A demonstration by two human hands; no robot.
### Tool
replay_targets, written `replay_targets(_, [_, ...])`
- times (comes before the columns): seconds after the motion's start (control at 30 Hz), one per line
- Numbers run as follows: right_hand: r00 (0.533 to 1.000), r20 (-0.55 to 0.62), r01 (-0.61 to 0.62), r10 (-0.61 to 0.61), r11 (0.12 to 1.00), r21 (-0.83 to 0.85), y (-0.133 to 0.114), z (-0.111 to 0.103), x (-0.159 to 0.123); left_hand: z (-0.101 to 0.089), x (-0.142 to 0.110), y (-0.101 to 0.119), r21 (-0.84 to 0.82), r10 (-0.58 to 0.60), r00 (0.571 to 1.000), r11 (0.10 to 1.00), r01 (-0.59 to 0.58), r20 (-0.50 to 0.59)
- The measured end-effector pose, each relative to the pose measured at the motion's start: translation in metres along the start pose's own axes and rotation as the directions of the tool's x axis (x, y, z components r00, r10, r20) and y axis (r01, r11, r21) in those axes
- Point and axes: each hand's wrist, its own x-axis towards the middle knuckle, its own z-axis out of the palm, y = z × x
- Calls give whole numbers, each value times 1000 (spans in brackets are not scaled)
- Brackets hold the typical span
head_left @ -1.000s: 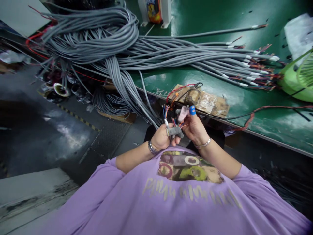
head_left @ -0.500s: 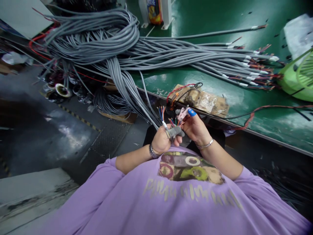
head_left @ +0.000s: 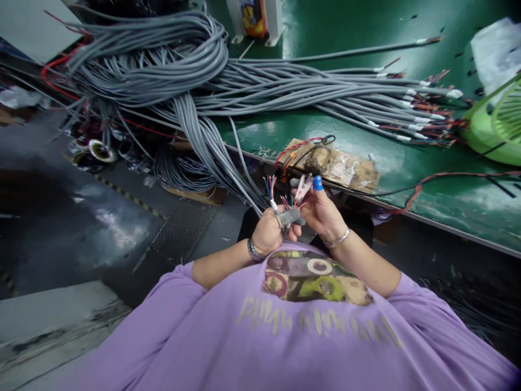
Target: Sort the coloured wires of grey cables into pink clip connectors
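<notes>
My left hand (head_left: 266,232), its thumb in a grey finger cover, is closed around a grey multi-core cable. The cable's fanned-out coloured wires (head_left: 290,203) stick up past the thumb. Beside them stands a second cable end with a white band (head_left: 274,206) and blue, orange and white wires. My right hand (head_left: 324,213), with a blue wrap on the thumb, pinches a small pale pink clip-like tool (head_left: 303,188). The tool is just above the coloured wires; whether it touches them I cannot tell. Its lower part is hidden by the fingers.
Grey cables (head_left: 264,89) lie in a thick bundle across the green bench (head_left: 252,136). A taped cardboard block (head_left: 345,168) with red and black leads rests at the bench edge. A green fan (head_left: 499,125) stands at the right. More coiled cable (head_left: 185,174) sits below on the left.
My right thumb and the pale pink tool have tilted slightly more upright. My left hand keeps its hold on the cable. The whole view has shifted a little.
</notes>
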Motion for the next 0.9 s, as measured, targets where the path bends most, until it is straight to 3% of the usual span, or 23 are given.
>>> replay_targets(0.13, [1000, -22, 0, 1, 999, 43, -6, 2, -4, -3, -5, -2, 1, 14, 1000, 1000, -14, 22])
replay_targets(0.3, [999, -35, 2, -2, 1000, -5, -13, 5, -4, -1, -6, -1, -36, 58, 998, 998, -59, -36])
replay_targets(0.53, [994, -28, 103, -103, 995, -11, -1, 0, 0, 6, 0, 1, -49, 44, 997, 998, -48, -70])
replay_targets(0.7, [999, -10, 33, -33, 999, 16, 0, 2, 3, 6, 3, -3, -56, 34, 997, 998, -38, -66])
replay_targets(0.9, [997, -79, 31, -22, 993, 117, -1, 7, 7, 4, 3, -6, -69, 19, 998, 997, -23, -57])
